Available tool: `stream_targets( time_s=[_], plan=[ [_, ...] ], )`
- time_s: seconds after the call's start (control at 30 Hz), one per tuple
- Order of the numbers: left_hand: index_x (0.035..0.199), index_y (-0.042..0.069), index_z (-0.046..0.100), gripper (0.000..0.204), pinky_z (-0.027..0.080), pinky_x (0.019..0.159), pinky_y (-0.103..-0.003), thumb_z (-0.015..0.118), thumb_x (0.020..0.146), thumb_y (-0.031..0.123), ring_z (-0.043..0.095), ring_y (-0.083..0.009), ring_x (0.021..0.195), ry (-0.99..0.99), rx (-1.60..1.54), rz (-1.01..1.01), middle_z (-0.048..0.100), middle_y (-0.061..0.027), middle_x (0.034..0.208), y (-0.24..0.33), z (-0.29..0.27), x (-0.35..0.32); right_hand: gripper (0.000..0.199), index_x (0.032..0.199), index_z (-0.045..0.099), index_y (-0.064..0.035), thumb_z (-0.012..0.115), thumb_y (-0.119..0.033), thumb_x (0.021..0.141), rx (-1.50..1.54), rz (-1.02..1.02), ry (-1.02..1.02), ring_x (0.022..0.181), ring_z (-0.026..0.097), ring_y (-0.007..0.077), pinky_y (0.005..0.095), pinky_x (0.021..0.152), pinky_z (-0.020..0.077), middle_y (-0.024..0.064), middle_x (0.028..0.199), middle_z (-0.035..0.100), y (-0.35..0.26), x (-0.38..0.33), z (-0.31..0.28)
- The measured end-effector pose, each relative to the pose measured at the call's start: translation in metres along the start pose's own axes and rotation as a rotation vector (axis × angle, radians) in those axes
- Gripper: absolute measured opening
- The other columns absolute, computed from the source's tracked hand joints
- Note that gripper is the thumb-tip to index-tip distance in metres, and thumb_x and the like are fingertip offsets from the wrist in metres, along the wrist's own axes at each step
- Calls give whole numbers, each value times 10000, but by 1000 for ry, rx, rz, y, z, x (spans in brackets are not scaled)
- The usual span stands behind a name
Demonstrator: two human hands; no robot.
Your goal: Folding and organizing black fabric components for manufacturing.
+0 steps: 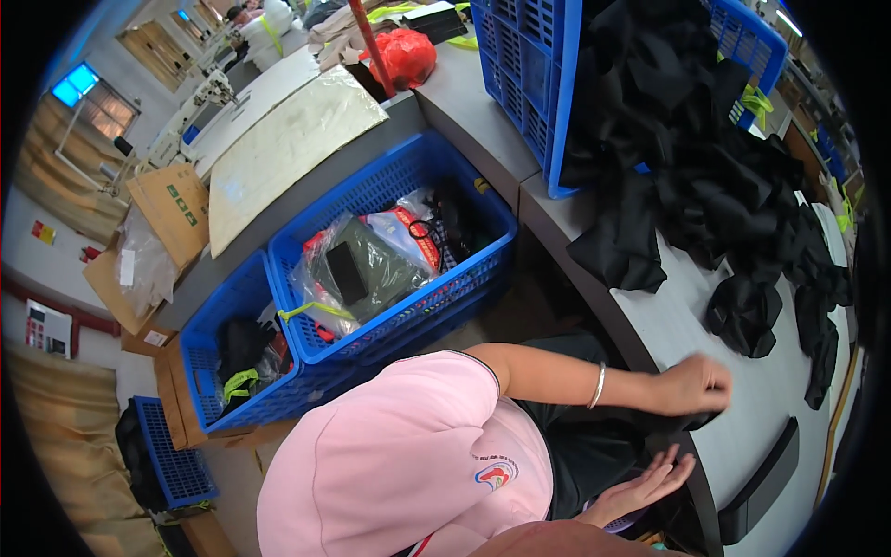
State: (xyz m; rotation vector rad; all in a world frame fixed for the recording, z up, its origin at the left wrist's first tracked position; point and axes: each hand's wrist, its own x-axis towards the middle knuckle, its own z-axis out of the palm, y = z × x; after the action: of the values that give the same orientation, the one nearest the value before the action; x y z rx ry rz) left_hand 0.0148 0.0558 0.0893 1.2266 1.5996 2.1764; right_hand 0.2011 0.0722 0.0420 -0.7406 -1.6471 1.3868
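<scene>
My left hand (691,385), with a silver bangle on its wrist, hovers by the near edge of the grey-white table (682,325). Its fingers are curled in, and whatever they may hold is hidden. Lower in the view, my right hand (650,487) lies open, palm turned up, fingers stretched beside the table's edge. Crumpled black fabric pieces (687,186) spill across the tabletop from a blue plastic crate (561,102) on its side. Some loose black pieces (745,311) lie closest to my left hand. A long, flat black object (761,483) rests on the table beyond my right hand.
Beside me stands a blue crate (506,232) with plastic-bagged goods and a dark phone (346,272) on top. Another blue crate (195,371) adjoins it. Farther back are an open cardboard box (172,209), a pale board (288,153) and a red bag (406,58).
</scene>
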Motion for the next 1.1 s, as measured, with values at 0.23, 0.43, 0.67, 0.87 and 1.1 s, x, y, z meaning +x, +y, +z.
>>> stream_targets(
  time_s=[0.23, 0.43, 0.67, 0.87, 1.1],
  plan=[
    [751, 7, 698, 147, 499, 643, -341, 723, 789, 146, 645, -262, 703, -357, -75, 36, 656, -112, 733, 29, 19, -44, 376, 1356, 515, 17, 503, -149, 1019, -191, -48, 128, 1154, 590, 243, 339, 985, 477, 137, 1331, 571, 27, 47, -16],
    [724, 4, 686, 190, 488, 630, -335, 747, 785, 173, 633, -228, 660, -58, -25, 56, 657, -105, 700, 9, -10, -16, 497, 1397, 462, 25, 600, -176, 964, 763, 493, -199, 1199, 582, 241, 390, 1036, 478, 141, 1350, 571, 22, 16, -32],
    [1025, -2, 679, 275, 482, 762, -235, 559, 1013, 245, 605, -90, 815, -356, -867, -802, 682, -27, 939, -14, -7, -41, 376, 1179, 606, -9, 510, -333, 1014, 680, 697, -6, 1058, 634, 204, 332, 963, 504, 93, 1160, 645, -4, 49, -24],
    [1215, -20, 615, 267, 539, 911, -299, 597, 976, 97, 638, -151, 1076, -684, -1511, -1222, 661, -87, 1171, -3, -18, -87, 221, 738, 559, -17, 523, -155, 907, 1, 434, -254, 616, 489, 113, 276, 559, 383, 18, 641, 533, -12, 67, 20],
    [1293, 15, 571, 355, 517, 889, -319, 599, 943, 67, 624, -192, 1128, -902, -944, -692, 655, -92, 1202, -32, 46, -87, 249, 1002, 689, -20, 605, -253, 970, 135, 375, -498, 871, 622, 129, 258, 795, 485, 50, 925, 667, 53, 16, 63]
  ],
)
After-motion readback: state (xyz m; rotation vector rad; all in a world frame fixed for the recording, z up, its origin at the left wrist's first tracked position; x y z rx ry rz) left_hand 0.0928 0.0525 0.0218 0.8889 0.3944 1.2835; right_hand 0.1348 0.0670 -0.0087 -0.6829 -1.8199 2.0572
